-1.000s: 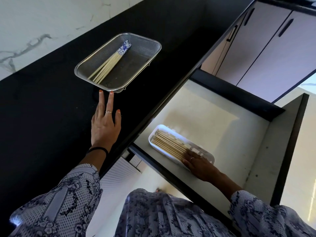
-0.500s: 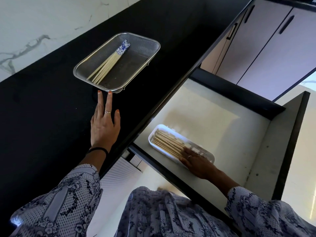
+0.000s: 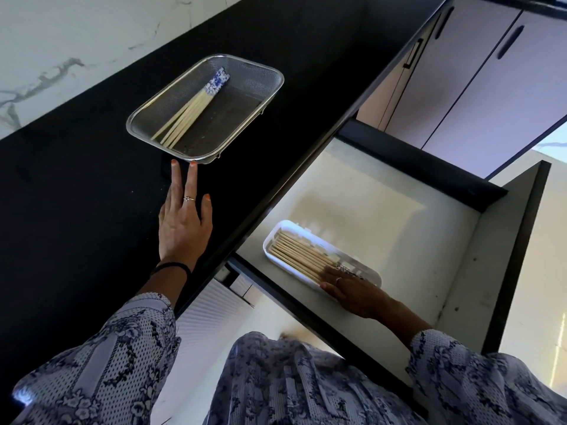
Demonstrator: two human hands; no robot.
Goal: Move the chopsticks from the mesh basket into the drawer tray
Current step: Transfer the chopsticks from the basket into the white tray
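Head view, inspected left to right. We find the left hand (image 3: 184, 223) lying flat on the black countertop (image 3: 76, 210), fingers straight and released, its two longest fingertips (image 3: 192, 164) reaching to the near rim of the mesh basket (image 3: 270, 75); we judge this steadies the basket, though contact is not certain. Inside the basket a small bundle of blue-patterned chopsticks (image 3: 190, 113) lies diagonally, patterned ends away from the person, still to be moved. Further right, the open drawer (image 3: 383, 204) holds a white tray (image 3: 276, 233) near its front edge, within easy reach. A row of chopsticks in the tray (image 3: 299, 256) lies lengthwise. The right hand (image 3: 352, 291) rests on their near ends, fingers extended, apparently levelling them; we cannot tell whether it grasps any.
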